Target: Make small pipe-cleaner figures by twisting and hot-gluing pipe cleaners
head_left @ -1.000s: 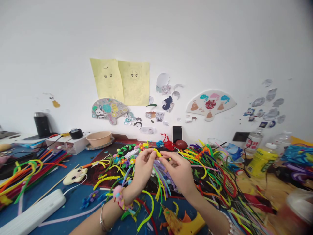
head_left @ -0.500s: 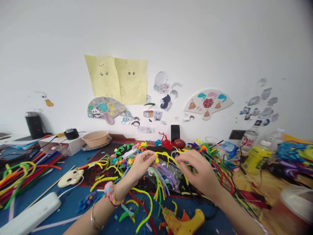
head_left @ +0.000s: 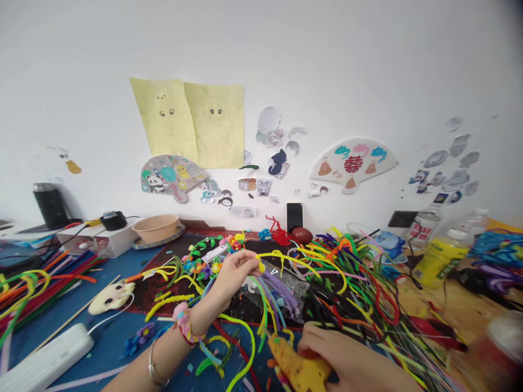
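My left hand [head_left: 232,275] is raised over the middle of the table, its fingers pinched on a bent yellow pipe cleaner [head_left: 278,257] that reaches out to the right. A pom-pom bracelet and a thin bangle sit on that wrist. My right hand [head_left: 341,359] is low at the bottom edge, fingers closed round a yellow glue gun [head_left: 296,367] smeared with coloured glue. Beneath the left hand lies a clear plastic bag [head_left: 281,288] of purple and green pipe cleaners.
Heaps of coloured pipe cleaners [head_left: 368,294] cover the right and far left of the table. A white power strip [head_left: 44,359] and a small mask [head_left: 110,296] lie at left. A beige bowl [head_left: 157,227], a phone [head_left: 294,216] and bottles [head_left: 439,256] stand near the wall.
My right hand let go of the yellow pipe cleaner, dropped toward me and closed on the glue gun. The left hand kept its pinch on the pipe cleaner.
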`<state>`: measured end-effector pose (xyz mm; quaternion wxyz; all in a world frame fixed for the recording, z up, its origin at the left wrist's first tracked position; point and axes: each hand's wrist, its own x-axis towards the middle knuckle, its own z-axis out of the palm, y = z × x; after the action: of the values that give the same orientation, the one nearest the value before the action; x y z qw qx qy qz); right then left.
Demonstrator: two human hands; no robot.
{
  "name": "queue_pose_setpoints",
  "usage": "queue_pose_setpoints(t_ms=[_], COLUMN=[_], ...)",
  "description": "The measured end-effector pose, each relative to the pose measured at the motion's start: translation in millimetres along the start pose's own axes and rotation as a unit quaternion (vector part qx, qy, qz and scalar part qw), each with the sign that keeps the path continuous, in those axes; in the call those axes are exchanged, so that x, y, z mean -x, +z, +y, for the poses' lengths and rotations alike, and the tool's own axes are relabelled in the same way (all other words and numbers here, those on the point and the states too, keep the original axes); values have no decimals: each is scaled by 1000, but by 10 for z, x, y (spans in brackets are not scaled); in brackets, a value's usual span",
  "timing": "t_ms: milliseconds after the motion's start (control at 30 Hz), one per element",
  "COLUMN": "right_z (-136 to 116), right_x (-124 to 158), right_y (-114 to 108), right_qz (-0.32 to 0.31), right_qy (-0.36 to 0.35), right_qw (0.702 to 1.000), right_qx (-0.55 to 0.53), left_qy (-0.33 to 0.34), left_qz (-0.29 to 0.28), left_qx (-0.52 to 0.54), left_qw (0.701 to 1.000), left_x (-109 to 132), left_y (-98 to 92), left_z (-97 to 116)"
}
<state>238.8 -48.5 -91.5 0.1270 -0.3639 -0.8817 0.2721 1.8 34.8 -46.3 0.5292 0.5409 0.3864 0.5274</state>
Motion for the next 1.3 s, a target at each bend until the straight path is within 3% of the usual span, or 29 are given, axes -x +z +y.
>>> queue_pose_setpoints(t_ms=[100,233,467,733,1300], right_z=[127,333,512,545,327], right_x=[2,-49,-78,-46,-9], right_y=[11,159,300,334,276], right_qz=[78,143,247,261,280], right_qy=[0,-13,-27,11,65], right_qw=[983,944,889,874,859], right_qx=[-169,-297,-384,-410,-423], left_qy=[-4,-13,-21,-53,-59], left_qz=[-1,-17,-43,-66,-64], left_qx=[-7,-17,-10,43,27], left_qw=[1000,1000,999,995,996], left_x=[9,60,167,274,375], left_y=[20,84,169,267,372], left_z=[-35,-49,-15,-126,-47])
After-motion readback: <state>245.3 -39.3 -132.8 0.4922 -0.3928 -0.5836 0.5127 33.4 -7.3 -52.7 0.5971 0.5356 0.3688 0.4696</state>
